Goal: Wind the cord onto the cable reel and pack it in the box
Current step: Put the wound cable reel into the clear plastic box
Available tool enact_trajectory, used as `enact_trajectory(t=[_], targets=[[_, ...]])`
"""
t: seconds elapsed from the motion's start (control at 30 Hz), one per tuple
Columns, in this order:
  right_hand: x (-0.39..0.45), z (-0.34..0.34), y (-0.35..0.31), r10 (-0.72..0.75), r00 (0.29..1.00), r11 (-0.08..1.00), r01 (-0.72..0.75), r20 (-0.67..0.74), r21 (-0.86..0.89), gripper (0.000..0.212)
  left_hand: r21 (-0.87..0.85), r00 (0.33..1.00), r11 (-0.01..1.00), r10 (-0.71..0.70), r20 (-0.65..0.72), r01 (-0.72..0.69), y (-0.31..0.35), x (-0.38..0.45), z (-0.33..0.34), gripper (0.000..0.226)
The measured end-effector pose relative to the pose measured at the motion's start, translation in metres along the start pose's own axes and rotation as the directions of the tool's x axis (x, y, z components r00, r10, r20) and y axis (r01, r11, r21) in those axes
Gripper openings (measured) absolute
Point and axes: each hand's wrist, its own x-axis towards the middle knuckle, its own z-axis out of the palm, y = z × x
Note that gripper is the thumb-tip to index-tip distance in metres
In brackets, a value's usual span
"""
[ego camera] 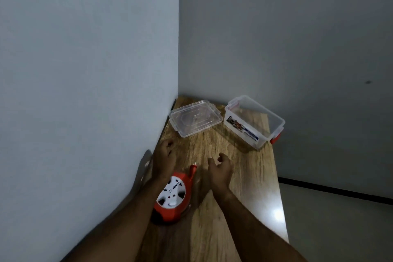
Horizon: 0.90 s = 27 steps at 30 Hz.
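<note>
An orange cable reel (172,198) with a white socket face lies on the wooden table (244,187), near its left edge by the wall. The orange plug (193,169) sticks out at the reel's upper right. My left hand (165,158) hovers just beyond the reel, fingers loosely curled, holding nothing. To the right of the plug, my right hand (220,168) has its fingers apart and is empty. The clear plastic box (254,121) with red latches stands open at the far right. Its clear lid (195,118) lies flat to the box's left.
Grey walls close in on the left and behind the table. The table's right edge drops to a light floor (340,229) with a dark baseboard stripe.
</note>
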Motion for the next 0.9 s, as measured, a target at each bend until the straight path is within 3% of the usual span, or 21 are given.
enact_trajectory(t=[0.3,0.5,0.77,0.9], targets=[[0.090,-0.073,-0.030,-0.118,0.960,0.993,0.119,-0.253,-0.013,0.040,-0.189,0.988,0.976,0.125,0.088,-0.106,0.088,0.044,0.094,0.031],[0.150,-0.110,-0.034,-0.088,0.912,0.996,0.069,-0.400,-0.060,0.047,-0.247,0.980,0.962,0.149,0.134,-0.112,0.123,0.074,0.155,0.028],[0.216,-0.118,-0.011,0.046,0.892,0.999,-0.038,-0.450,0.025,0.045,-0.175,0.970,0.978,0.145,0.196,-0.111,0.129,0.128,0.214,0.016],[0.235,-0.112,0.000,0.099,0.897,0.992,-0.058,-0.431,0.108,0.039,-0.148,0.975,0.989,0.042,0.216,-0.009,0.133,0.160,0.234,0.039]])
